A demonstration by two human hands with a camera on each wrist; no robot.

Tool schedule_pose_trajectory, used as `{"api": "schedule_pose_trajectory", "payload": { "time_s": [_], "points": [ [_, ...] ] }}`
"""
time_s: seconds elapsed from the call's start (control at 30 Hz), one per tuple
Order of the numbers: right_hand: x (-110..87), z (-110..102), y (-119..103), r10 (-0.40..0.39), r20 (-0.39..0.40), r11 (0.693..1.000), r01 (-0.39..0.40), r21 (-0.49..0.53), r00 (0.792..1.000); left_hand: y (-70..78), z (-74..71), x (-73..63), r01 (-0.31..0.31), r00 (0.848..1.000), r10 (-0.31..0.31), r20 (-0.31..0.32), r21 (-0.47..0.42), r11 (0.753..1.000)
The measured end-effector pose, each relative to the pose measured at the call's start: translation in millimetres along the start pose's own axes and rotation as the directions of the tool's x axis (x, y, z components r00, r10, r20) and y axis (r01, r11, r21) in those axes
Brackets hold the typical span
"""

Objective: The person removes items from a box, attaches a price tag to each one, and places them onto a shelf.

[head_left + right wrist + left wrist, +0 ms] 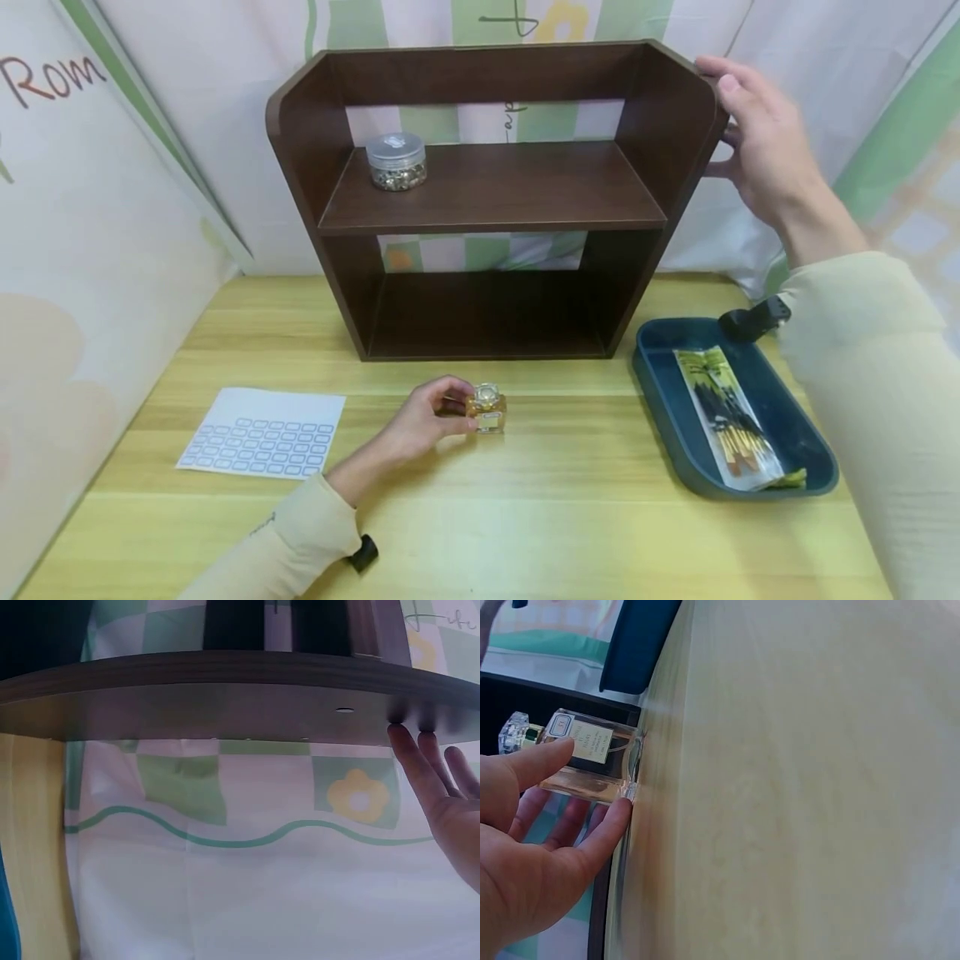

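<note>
My left hand (422, 423) grips a small perfume bottle (491, 413) just above or on the table, in front of the shelf. In the left wrist view the glass bottle (592, 742) has a pale label, amber liquid and a clear faceted cap, with the thumb on its front and the fingers beneath. At the upper right my right hand (772, 146) touches the outer side of the dark brown shelf unit (491, 187). The right wrist view has its nearly straight fingertips resting against the side panel (247, 712).
A clear jar (397, 162) of small metallic pieces stands on the upper shelf, at left. On the table (555, 508), a label sheet (262, 433) lies left. At right, a dark blue tray (663, 417) holds a packet of brushes (723, 417). Patterned curtains hang behind.
</note>
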State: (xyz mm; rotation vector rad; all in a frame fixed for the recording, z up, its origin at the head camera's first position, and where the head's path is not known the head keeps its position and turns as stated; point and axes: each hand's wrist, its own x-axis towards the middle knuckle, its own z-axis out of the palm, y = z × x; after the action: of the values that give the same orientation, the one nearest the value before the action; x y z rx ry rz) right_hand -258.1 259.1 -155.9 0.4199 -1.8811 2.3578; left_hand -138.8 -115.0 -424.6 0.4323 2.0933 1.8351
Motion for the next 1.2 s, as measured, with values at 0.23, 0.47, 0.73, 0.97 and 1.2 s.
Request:
{"api": "schedule_pose_trajectory", "payload": {
  "time_s": [0.23,0.47,0.73,0.97,1.2],
  "points": [
    [1.2,0,6,-0.024,-0.011,1.000,0.025,0.013,1.000,1.8,-1.6,-0.1,-0.012,1.000,0.012,-0.026,0.011,1.000],
    [0.1,2,8,-0.046,-0.009,0.999,0.046,-0.009,0.999,28.7,-10.9,7.5,-0.142,0.988,0.144,-0.056,0.037,0.989],
    [-1.9,1,9,-0.065,-0.024,0.998,0.065,-0.017,0.998,108.5,-22.0,31.6,-0.283,0.955,0.291,-0.059,0.116,0.952],
    [-3.7,2,10,-0.078,-0.038,0.997,0.077,-0.028,0.996,181.0,-20.5,54.5,-0.370,0.925,0.378,-0.036,0.140,0.918],
    [-3.6,4,12,-0.091,-0.036,0.995,0.089,-0.038,0.995,228.1,-16.4,89.8,-0.427,0.899,0.436,-0.042,0.139,0.893]
  ]
}}
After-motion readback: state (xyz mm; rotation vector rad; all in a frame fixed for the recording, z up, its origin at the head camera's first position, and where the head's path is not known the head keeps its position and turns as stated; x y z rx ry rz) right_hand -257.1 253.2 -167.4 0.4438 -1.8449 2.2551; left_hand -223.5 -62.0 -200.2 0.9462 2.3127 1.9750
